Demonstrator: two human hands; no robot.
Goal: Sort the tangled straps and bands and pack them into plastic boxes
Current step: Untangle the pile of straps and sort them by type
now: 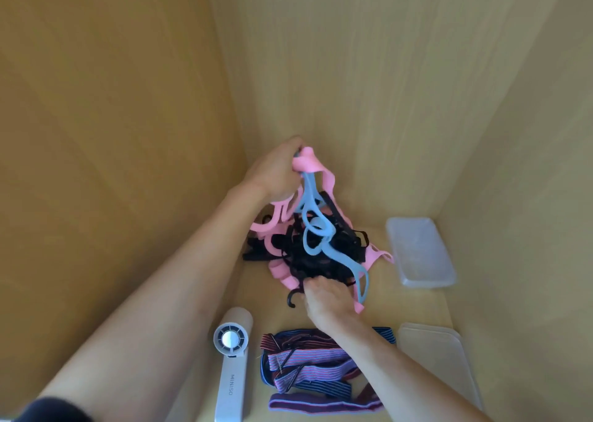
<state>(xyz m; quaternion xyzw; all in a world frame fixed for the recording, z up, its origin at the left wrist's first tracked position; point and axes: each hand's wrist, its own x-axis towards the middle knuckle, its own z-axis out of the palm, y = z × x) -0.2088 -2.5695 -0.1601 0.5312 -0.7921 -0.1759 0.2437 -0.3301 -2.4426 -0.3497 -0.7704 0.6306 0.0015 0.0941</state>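
While the left hand [272,171] grips pink and blue rubbery bands [307,194] aloft, the right hand [324,299] pinches tangled black straps [321,261] left of a clear plastic box [420,251]; hard pulling could tighten the snarl.

A small boxed-in desk nook, domestic rather than workshop or lab; pale wood-grain laminate panels rise at 9 o'clock [112,101], 12 o'clock [321,68] and 3 o'clock [529,133], closing round a matching laminate tabletop [417,306]; household oddments lie on it: a white MINISO handheld fan [229,357] at 7 o'clock, clear plastic boxes [420,251] at 4 o'clock, striped elastic bands [308,367] at 6 o'clock, a tangle of straps [321,245] mid-table.
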